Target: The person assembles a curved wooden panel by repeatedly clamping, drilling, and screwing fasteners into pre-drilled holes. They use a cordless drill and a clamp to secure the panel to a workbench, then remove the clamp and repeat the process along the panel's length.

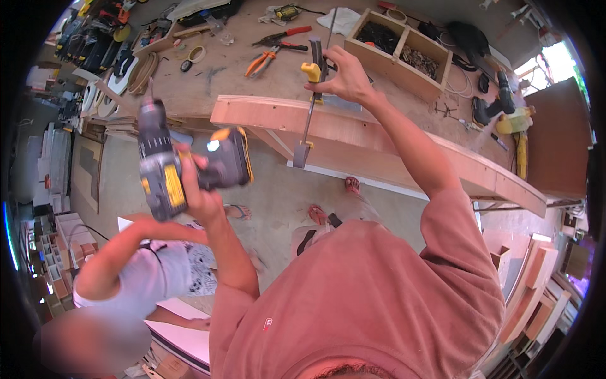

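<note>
My left hand [203, 192] is closed around the grip of a black and yellow cordless drill [165, 167]. The drill is raised left of the bench, its thin bit pointing away from me. My right hand [347, 74] grips the upper part of a bar clamp [309, 117] with a yellow handle. That clamp crosses the front edge of a long pale wooden board [265, 114], and its lower jaw hangs below the board. I cannot tell whether the clamp is tight on the wood. The drill is slightly blurred.
On the workbench [221, 72] lie orange-handled pliers [262, 62], red-handled cutters [281, 36] and a divided wooden box [404, 60] of fasteners. A second drill [499, 98] and a yellow bottle [514, 121] are at right. Another person [151, 265] bends at lower left.
</note>
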Demonstrator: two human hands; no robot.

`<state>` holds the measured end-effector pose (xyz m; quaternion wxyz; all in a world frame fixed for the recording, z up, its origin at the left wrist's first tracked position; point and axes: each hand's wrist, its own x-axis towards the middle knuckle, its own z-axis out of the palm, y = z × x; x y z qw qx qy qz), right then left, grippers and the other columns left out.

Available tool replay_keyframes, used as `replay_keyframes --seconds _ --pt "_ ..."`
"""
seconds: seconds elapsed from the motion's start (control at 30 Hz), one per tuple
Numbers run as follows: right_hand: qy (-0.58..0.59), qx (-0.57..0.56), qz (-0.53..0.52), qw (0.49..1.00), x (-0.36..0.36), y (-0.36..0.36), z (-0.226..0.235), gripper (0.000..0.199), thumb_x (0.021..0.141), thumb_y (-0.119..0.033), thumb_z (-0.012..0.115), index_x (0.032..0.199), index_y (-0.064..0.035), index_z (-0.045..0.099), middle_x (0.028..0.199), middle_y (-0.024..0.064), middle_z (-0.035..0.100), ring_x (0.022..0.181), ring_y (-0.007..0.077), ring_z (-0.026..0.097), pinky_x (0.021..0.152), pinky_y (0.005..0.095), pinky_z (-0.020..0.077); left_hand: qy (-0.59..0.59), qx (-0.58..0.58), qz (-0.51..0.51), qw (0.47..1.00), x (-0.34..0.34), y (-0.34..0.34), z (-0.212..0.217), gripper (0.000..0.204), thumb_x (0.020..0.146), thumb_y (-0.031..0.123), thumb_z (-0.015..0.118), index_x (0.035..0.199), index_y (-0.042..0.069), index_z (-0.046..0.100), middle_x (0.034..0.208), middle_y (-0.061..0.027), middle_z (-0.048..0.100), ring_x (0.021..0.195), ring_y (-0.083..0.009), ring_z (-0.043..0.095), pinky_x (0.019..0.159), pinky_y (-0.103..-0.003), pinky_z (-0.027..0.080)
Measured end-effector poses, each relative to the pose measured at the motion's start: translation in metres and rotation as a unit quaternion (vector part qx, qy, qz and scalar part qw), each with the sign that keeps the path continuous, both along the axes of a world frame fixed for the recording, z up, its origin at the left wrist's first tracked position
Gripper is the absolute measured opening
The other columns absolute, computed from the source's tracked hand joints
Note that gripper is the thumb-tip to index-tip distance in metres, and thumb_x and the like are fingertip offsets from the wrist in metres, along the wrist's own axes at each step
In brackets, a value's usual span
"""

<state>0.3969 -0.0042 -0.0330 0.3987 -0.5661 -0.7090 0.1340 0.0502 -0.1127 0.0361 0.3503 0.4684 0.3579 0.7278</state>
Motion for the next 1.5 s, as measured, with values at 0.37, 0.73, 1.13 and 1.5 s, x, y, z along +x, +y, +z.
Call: replay_keyframes --seconds 0.37,0.73,1.13,1.5 --pt "0.078 0.053 -0.011 0.995 0.077 -0.043 0.053 0.075 0.063 -0.038 0.096 0.12 0.0 0.066 0.101 0.0093 0.057 0.09 0.0254 0.06 0.082 0.0383 0.0516 0.132 -0.065 -0.162 0.976 0.167 0.225 -0.064 0.063 0.086 0.01 0.085 0.14 0.005 0.052 0.114 -0.0042 0.067 0.101 -0.0147 0.065 0.091 -0.033 0.054" --pt "0.082 0.135 0.006 0.987 0.11 -0.079 0.048 0.072 0.066 -0.021 0.097 0.128 -0.0039 0.065 0.113 0.0062 0.06 0.095 0.0149 0.062 0.075 0.0273 0.0522 0.376 -0.105 -0.138 0.91 0.195 0.268 -0.173 0.105 0.071 0.017 0.096 0.156 0.008 0.035 0.132 -0.0133 0.064 0.119 -0.0265 0.064 0.105 -0.038 0.048" --pt "0.052 0.126 0.066 0.988 0.111 -0.048 0.043 0.073 0.064 -0.034 0.094 0.122 -0.0014 0.065 0.103 0.0083 0.056 0.09 0.024 0.059 0.078 0.0347 0.05 0.367 -0.213 -0.217 0.879 0.133 0.262 -0.141 0.084 0.085 0.017 0.087 0.154 0.003 0.041 0.141 -0.0107 0.064 0.123 -0.0196 0.062 0.094 -0.034 0.054" --pt "-0.011 0.045 0.057 0.997 0.098 -0.051 0.045 0.084 0.061 -0.042 0.093 0.128 0.0009 0.064 0.112 0.0118 0.062 0.098 0.0327 0.067 0.084 0.0418 0.0551 0.414 -0.193 -0.061 0.887 0.16 0.178 -0.075 0.089 0.086 0.034 0.083 0.156 0.001 0.04 0.141 -0.0189 0.064 0.127 -0.0272 0.064 0.104 -0.039 0.052"
